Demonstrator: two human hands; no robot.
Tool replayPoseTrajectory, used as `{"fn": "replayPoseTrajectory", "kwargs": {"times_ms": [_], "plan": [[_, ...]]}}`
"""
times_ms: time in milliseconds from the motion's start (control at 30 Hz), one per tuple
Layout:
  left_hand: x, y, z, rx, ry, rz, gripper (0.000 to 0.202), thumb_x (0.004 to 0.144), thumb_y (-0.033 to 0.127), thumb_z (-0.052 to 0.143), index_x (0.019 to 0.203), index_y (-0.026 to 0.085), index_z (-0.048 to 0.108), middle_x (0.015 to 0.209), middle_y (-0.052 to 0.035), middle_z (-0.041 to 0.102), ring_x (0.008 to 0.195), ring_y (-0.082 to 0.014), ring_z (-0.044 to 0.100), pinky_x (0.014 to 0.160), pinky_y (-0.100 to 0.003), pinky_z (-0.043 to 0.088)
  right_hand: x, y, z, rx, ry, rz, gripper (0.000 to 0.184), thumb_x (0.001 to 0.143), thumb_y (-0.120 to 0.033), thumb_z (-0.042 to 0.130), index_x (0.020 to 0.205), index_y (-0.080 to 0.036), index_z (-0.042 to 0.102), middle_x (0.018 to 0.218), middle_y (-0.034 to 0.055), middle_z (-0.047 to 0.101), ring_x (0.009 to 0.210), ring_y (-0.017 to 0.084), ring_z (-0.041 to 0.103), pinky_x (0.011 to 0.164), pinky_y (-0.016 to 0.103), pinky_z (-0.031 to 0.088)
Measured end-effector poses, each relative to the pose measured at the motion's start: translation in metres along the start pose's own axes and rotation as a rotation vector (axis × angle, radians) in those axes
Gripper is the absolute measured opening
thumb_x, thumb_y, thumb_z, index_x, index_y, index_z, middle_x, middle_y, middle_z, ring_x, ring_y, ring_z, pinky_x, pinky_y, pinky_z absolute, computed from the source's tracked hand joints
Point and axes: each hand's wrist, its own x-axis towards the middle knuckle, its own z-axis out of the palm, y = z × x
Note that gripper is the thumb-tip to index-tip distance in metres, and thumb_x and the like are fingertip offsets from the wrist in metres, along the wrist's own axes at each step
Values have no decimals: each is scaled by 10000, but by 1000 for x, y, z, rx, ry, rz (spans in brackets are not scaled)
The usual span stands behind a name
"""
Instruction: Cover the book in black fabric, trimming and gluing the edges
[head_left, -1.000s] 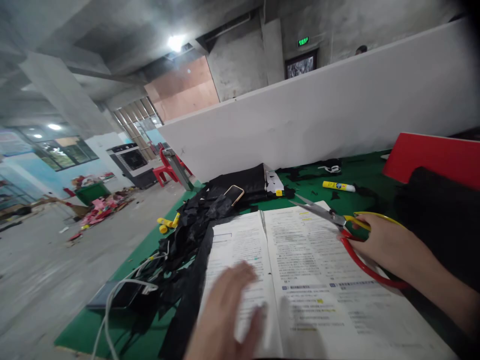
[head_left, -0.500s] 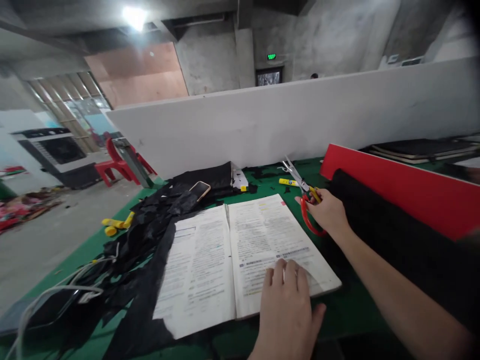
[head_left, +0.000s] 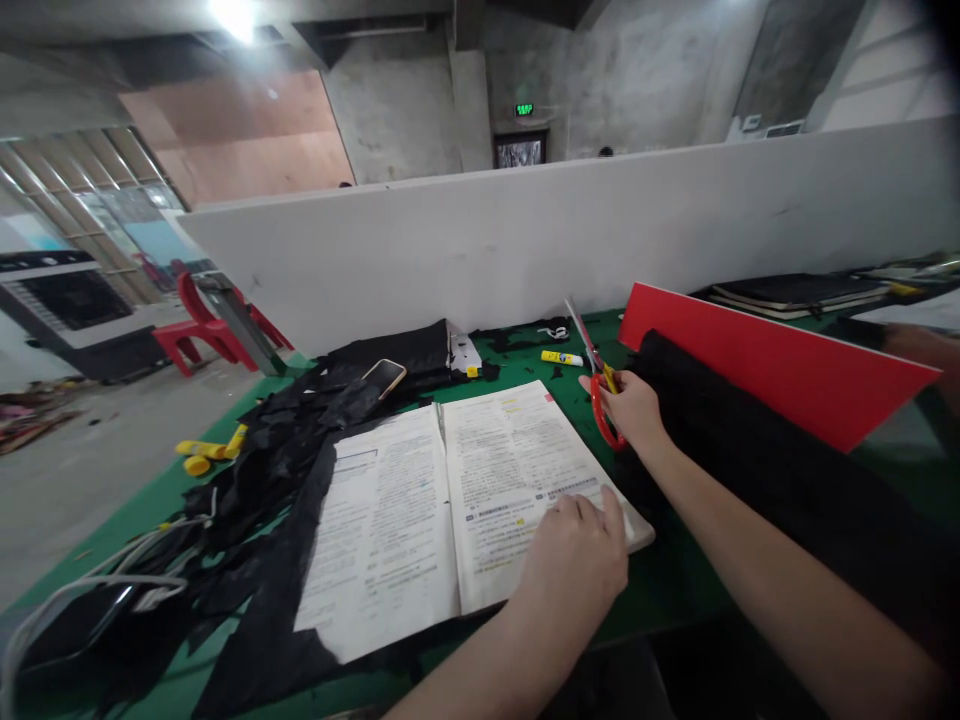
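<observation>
An open book (head_left: pixel 390 530) with printed pages lies on black paper (head_left: pixel 259 640) on the green tabletop. My left hand (head_left: pixel 577 550) rests on the lower right page, one finger stretched toward the page's right edge and the others bent. Its thumb is hidden. Beyond the book's right edge, my right hand (head_left: pixel 630 405) grips scissors (head_left: pixel 600 385) with red and yellow handles by their loops, blades pointing up and away. A yellow glue stick (head_left: pixel 561 358) lies just left of the blades.
A red board (head_left: pixel 757 355) and black sheet (head_left: pixel 720 430) stand on the right. Black scraps, a phone (head_left: pixel 385 376), yellow glue sticks (head_left: pixel 210 448) and white cables (head_left: pixel 112 580) lie left. A white partition (head_left: pixel 450 260) runs behind. Another person's hand (head_left: pixel 926 350) shows far right.
My left hand has turned and shifted toward the book's right edge, its fingers more bent. The scissors remain in my right hand, their blades closer together. The view has swung slightly right.
</observation>
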Motion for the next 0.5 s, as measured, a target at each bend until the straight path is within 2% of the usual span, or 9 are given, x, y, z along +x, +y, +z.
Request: {"fn": "replayPoseTrajectory", "kwargs": {"times_ms": [67, 167, 233, 267, 333, 367, 433, 467, 500], "plan": [[0, -7, -3, -22, 0, 11, 605, 843, 256, 514, 1388, 47, 357, 778, -128, 663, 666, -250, 635, 507, -303, 485, 2, 1, 0, 20, 2, 24, 381, 792, -524, 617, 874, -152, 600, 765, 20, 637, 697, 156, 599, 645, 302, 482], [-2, -23, -11, -190, -5, -130, 681, 846, 216, 452, 1456, 69, 187, 711, -62, 662, 589, -229, 624, 505, -303, 482, 4, 1, 0, 43, 3, 60, 311, 878, -437, 559, 947, -137, 599, 831, 9, 623, 707, 129, 598, 662, 309, 509], [-5, -33, -16, -296, 27, -207, 678, 852, 174, 408, 1472, 148, 132, 785, -43, 673, 601, -209, 629, 542, -298, 489, 5, 0, -1, 50, 4, 83, 295, 890, -415, 550, 971, -135, 602, 872, 15, 624, 733, 132, 604, 669, 311, 518], [-7, -37, -18, -327, 41, -219, 636, 858, 159, 391, 1457, 209, 185, 848, -39, 674, 627, -201, 635, 564, -297, 493, 5, -1, -1, 52, 3, 93, 292, 891, -408, 552, 979, -135, 602, 887, 18, 625, 744, 135, 606, 671, 312, 521], [-9, -38, -19, -330, 45, -200, 476, 871, 156, 380, 1325, 298, 402, 943, -33, 658, 708, -204, 643, 609, -306, 502, 6, -2, -2, 57, -7, 109, 287, 889, -398, 557, 996, -134, 601, 914, 24, 626, 765, 140, 610, 679, 316, 525], [-10, -36, -19, -307, 36, -180, 385, 876, 171, 392, 1223, 305, 491, 953, -33, 648, 740, -215, 640, 617, -315, 505, 5, -2, -2, 60, -14, 115, 287, 890, -393, 558, 1009, -135, 599, 931, 28, 626, 777, 143, 611, 684, 319, 527], [-11, -29, -16, -241, 14, -129, 222, 869, 275, 479, 1075, 278, 558, 944, -48, 632, 790, -251, 627, 614, -342, 515, 5, -1, -1, 69, -32, 123, 290, 891, -386, 558, 1040, -138, 593, 968, 38, 623, 804, 149, 612, 697, 328, 530], [-11, -24, -14, -207, 11, -101, 230, 844, 355, 543, 1055, 266, 556, 960, -61, 625, 816, -272, 619, 608, -355, 521, 5, 1, 0, 73, -41, 124, 294, 892, -382, 558, 1055, -140, 589, 986, 42, 621, 817, 153, 612, 705, 334, 531], [-11, -20, -12, -176, 12, -77, 321, 799, 436, 609, 1059, 258, 546, 991, -76, 617, 841, -290, 612, 604, -365, 526, 5, 2, 1, 78, -48, 124, 297, 893, -380, 556, 1068, -142, 585, 1002, 46, 619, 828, 156, 612, 711, 338, 531]]}}
